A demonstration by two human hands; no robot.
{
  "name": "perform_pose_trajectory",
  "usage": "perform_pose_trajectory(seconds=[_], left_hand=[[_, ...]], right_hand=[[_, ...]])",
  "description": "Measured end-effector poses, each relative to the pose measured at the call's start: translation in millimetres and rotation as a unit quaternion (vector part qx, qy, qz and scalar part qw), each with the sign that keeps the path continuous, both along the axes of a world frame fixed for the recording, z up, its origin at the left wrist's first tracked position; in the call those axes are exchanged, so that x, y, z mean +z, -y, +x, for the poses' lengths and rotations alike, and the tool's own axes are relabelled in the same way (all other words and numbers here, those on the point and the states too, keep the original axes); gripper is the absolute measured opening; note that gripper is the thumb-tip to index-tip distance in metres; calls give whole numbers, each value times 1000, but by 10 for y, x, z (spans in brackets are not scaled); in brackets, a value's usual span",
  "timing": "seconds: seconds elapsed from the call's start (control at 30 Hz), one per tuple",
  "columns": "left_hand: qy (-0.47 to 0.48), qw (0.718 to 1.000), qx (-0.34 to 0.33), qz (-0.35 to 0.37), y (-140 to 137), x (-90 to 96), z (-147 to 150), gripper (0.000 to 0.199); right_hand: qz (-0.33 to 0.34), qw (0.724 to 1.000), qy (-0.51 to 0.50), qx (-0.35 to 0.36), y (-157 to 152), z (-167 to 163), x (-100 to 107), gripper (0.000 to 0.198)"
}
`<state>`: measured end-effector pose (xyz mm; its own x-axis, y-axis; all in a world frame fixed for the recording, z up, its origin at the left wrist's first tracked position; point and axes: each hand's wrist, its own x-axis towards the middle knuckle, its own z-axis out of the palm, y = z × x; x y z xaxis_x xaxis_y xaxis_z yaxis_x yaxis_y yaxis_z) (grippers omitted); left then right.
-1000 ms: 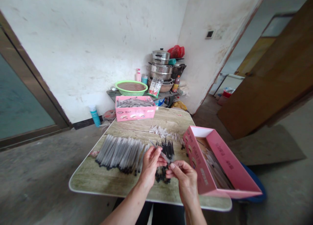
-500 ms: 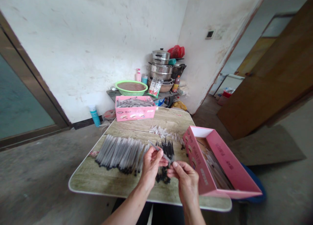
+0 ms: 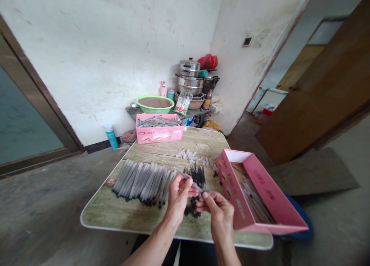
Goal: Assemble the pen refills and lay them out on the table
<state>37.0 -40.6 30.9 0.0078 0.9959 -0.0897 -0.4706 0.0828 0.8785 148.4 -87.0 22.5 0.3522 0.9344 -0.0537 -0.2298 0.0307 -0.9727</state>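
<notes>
Little had changed: the left hand and right hand stayed pinched on one grey tube, its free tip towards ten o'clock, so that piece seemed unfinished. Fingers hid its four-o'clock end and partly covered black rods beyond.

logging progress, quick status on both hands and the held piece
Left hand holding slim, translucent grey plastic tube. Right hand pinching its lower end. Slim black rods lying close by on the table, no obstruction visible.
</notes>
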Motion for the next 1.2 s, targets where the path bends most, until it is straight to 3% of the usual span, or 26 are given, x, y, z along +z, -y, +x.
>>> perform_pose_trajectory(seconds=[0.23,0.43,0.6,0.77,0.9,1.07,1.2], left_hand=[[7,1000,-16,1,3,-6,-10,38],[4,1000,-8,-9,-7,-35,-11,38],[22,1000,-16,-16,-10,-47,-2,41],[7,1000,-16,-6,-22,-69,-9,38],[9,1000,-24,-3,-17,-67,-11,37],[10,1000,-23,-4,-20,-68,-23,38],[11,999,-32,3,-23,-65,-23,36]], right_hand=[[-33,998,55,8,-13,13,-53,42],[4,999,34,37,-1,7,-74,31],[-50,997,49,43,-7,18,-89,46],[3,998,53,42,-7,21,-79,34],[-48,996,55,47,-2,0,-44,43],[6,997,59,42,0,9,-68,31],[-36,997,52,51,1,13,-96,40]])
